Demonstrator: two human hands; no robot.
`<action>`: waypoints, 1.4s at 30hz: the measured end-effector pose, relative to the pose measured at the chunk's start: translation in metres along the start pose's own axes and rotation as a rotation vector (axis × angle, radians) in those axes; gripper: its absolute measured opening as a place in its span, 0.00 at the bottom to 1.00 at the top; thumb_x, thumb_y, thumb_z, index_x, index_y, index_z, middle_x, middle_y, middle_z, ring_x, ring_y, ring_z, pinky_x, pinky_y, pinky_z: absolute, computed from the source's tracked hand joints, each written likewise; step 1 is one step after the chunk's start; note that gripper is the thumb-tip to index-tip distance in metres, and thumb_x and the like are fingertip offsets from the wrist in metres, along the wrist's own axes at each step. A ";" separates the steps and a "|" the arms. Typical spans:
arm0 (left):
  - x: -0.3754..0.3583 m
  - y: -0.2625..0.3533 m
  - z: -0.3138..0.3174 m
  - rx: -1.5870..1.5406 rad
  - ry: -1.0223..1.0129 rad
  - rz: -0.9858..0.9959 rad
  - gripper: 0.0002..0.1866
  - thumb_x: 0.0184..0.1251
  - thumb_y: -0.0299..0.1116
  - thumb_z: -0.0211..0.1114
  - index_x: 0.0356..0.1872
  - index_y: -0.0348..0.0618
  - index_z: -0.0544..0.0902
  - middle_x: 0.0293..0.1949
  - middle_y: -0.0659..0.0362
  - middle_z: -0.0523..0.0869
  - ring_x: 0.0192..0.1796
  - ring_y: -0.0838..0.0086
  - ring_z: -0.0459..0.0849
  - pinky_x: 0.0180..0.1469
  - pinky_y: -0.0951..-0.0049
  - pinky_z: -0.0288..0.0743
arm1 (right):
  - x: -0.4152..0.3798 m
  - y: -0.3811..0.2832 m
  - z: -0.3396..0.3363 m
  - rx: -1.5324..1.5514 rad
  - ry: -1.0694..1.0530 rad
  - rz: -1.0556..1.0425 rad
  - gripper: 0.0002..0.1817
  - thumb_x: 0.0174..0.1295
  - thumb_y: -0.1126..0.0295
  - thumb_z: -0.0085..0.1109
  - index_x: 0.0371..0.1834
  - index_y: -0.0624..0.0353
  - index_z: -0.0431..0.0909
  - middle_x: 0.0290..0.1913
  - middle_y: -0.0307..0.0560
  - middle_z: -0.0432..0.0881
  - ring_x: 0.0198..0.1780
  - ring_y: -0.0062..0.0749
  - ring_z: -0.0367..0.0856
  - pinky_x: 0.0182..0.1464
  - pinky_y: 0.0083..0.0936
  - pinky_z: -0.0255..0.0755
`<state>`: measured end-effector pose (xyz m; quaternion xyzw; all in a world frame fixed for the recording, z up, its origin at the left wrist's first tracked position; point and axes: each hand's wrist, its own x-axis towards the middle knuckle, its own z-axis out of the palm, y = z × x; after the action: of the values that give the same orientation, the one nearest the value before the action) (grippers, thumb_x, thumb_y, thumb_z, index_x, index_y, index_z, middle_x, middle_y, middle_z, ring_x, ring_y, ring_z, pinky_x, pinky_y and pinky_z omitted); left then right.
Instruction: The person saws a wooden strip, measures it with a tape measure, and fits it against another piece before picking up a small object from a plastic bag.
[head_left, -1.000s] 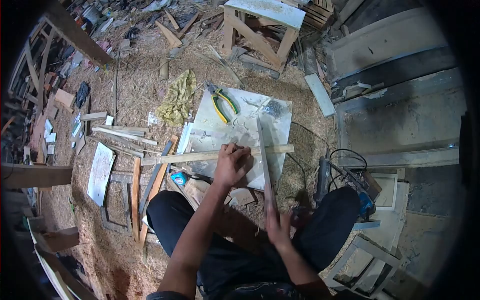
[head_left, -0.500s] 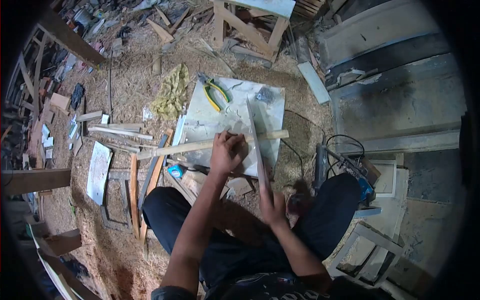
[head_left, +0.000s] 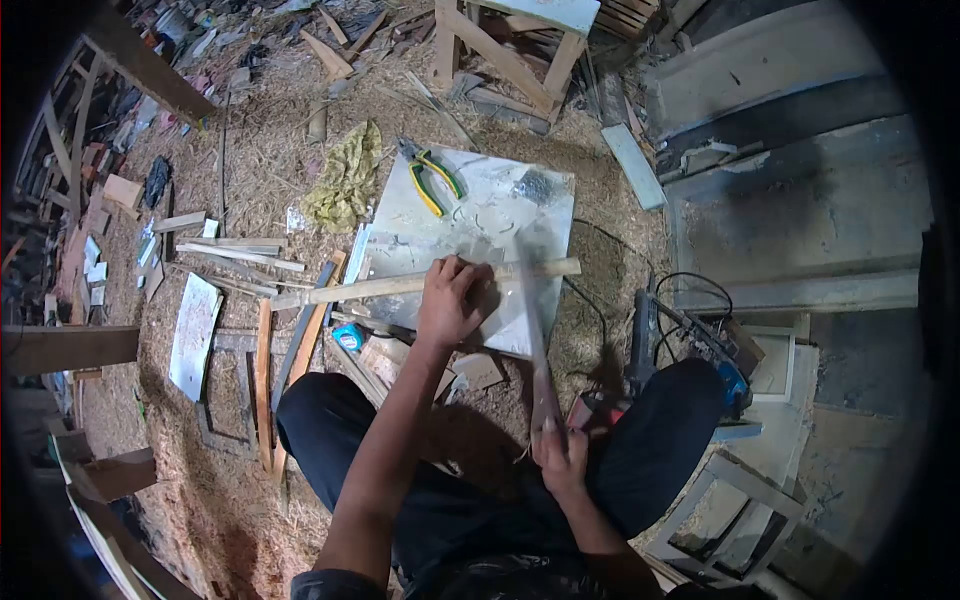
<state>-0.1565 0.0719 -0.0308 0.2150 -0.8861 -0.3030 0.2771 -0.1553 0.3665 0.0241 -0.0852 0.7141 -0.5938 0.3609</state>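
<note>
My left hand (head_left: 450,305) is closed around a long wooden strip (head_left: 385,286), pressing it down on a white board (head_left: 480,223). My right hand (head_left: 560,458) grips a handsaw (head_left: 535,335), whose blade crosses the strip to the right of my left hand. Motion blurs the blade, and the fingers hide most of the saw's handle. Pliers with yellow-green handles (head_left: 430,187) lie on the board's far left part. A small clear bag with dark contents (head_left: 531,184) lies near the far right corner.
A crumpled yellowish cloth (head_left: 345,180) lies left of the board. A blue tape measure (head_left: 348,337) and wooden offcuts sit near my left knee. A corded power tool (head_left: 700,335) stands by my right knee. Wooden panels (head_left: 790,220) lie at right; a wooden stand (head_left: 510,60) is ahead.
My right hand has pulled the saw back toward my body, so the blade's tip is nearer the strip. My left hand stays on the strip.
</note>
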 end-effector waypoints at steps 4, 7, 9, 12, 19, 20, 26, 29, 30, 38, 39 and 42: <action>-0.012 0.005 0.004 -0.022 0.014 -0.009 0.19 0.54 0.30 0.71 0.50 0.46 0.87 0.41 0.54 0.82 0.44 0.55 0.78 0.50 0.58 0.73 | 0.020 0.005 0.008 0.050 0.043 0.029 0.31 0.76 0.52 0.55 0.14 0.54 0.63 0.15 0.33 0.62 0.16 0.19 0.61 0.20 0.23 0.55; -0.024 0.015 -0.002 -0.050 -0.007 -0.013 0.19 0.55 0.28 0.71 0.51 0.46 0.87 0.42 0.54 0.83 0.45 0.55 0.78 0.50 0.59 0.73 | 0.018 -0.013 0.020 0.066 -0.005 0.027 0.30 0.76 0.52 0.54 0.15 0.53 0.62 0.15 0.32 0.62 0.18 0.18 0.61 0.22 0.22 0.56; -0.040 0.025 -0.007 -0.071 -0.023 -0.025 0.20 0.56 0.27 0.70 0.52 0.45 0.86 0.43 0.54 0.83 0.47 0.55 0.78 0.52 0.58 0.74 | 0.014 -0.011 0.026 -0.081 0.019 -0.040 0.29 0.77 0.52 0.53 0.15 0.53 0.62 0.16 0.31 0.62 0.19 0.17 0.62 0.23 0.22 0.56; -0.052 0.031 -0.009 -0.067 -0.028 -0.016 0.20 0.57 0.27 0.70 0.54 0.43 0.86 0.46 0.53 0.82 0.50 0.55 0.79 0.55 0.57 0.74 | 0.014 0.000 0.039 -0.138 0.051 -0.045 0.29 0.77 0.52 0.53 0.17 0.52 0.64 0.17 0.29 0.62 0.20 0.16 0.62 0.24 0.22 0.56; -0.055 0.022 -0.013 -0.045 -0.188 0.135 0.21 0.58 0.31 0.72 0.55 0.45 0.84 0.48 0.53 0.81 0.52 0.55 0.78 0.56 0.57 0.72 | 0.012 -0.002 0.046 0.016 0.084 -0.017 0.25 0.75 0.50 0.56 0.23 0.55 0.74 0.18 0.30 0.70 0.22 0.16 0.69 0.25 0.22 0.62; -0.059 0.022 -0.013 -0.036 -0.169 0.136 0.22 0.58 0.31 0.72 0.55 0.45 0.84 0.48 0.53 0.81 0.53 0.55 0.78 0.56 0.57 0.71 | 0.008 -0.004 0.045 0.034 0.072 -0.008 0.25 0.75 0.49 0.56 0.23 0.56 0.74 0.18 0.29 0.69 0.22 0.15 0.68 0.25 0.22 0.62; -0.057 0.018 -0.016 -0.051 -0.135 0.069 0.23 0.53 0.29 0.69 0.54 0.46 0.83 0.50 0.54 0.80 0.56 0.55 0.76 0.59 0.56 0.68 | 0.003 0.003 0.053 -0.051 0.088 -0.020 0.29 0.75 0.47 0.55 0.19 0.56 0.72 0.17 0.30 0.69 0.20 0.15 0.67 0.24 0.22 0.60; -0.056 0.019 -0.014 -0.017 -0.122 0.034 0.21 0.51 0.31 0.68 0.51 0.46 0.83 0.51 0.54 0.80 0.57 0.55 0.76 0.61 0.54 0.66 | 0.003 0.010 0.053 -0.023 0.120 -0.025 0.30 0.75 0.47 0.55 0.17 0.55 0.69 0.16 0.30 0.67 0.20 0.15 0.65 0.24 0.22 0.58; -0.055 0.019 -0.012 0.009 -0.101 0.037 0.21 0.51 0.32 0.68 0.50 0.46 0.84 0.51 0.55 0.80 0.57 0.55 0.75 0.61 0.54 0.65 | 0.000 0.009 0.052 -0.014 0.127 -0.038 0.30 0.75 0.48 0.55 0.17 0.53 0.66 0.17 0.29 0.65 0.20 0.15 0.62 0.23 0.21 0.56; -0.050 0.030 -0.003 0.139 -0.111 -0.037 0.15 0.60 0.40 0.68 0.49 0.52 0.85 0.51 0.59 0.81 0.56 0.59 0.76 0.59 0.55 0.64 | -0.015 0.016 0.042 -0.060 0.128 0.027 0.31 0.77 0.50 0.53 0.15 0.54 0.64 0.16 0.32 0.64 0.19 0.18 0.62 0.23 0.23 0.55; -0.053 0.031 -0.003 0.162 -0.093 -0.005 0.15 0.61 0.41 0.69 0.49 0.53 0.85 0.50 0.59 0.81 0.55 0.59 0.76 0.59 0.56 0.64 | -0.015 0.014 0.042 -0.086 0.119 0.017 0.31 0.77 0.50 0.53 0.15 0.54 0.64 0.16 0.33 0.65 0.19 0.18 0.62 0.23 0.23 0.55; -0.052 0.030 -0.001 0.156 -0.053 0.048 0.13 0.63 0.41 0.68 0.46 0.51 0.86 0.49 0.59 0.81 0.54 0.60 0.76 0.57 0.57 0.64 | 0.000 0.009 0.041 -0.189 0.102 -0.007 0.30 0.77 0.50 0.53 0.15 0.54 0.65 0.16 0.33 0.66 0.19 0.18 0.63 0.23 0.24 0.55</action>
<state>-0.1226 0.1216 -0.0295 0.2065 -0.9189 -0.2319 0.2433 -0.1271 0.3372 0.0148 -0.0911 0.7839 -0.5287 0.3124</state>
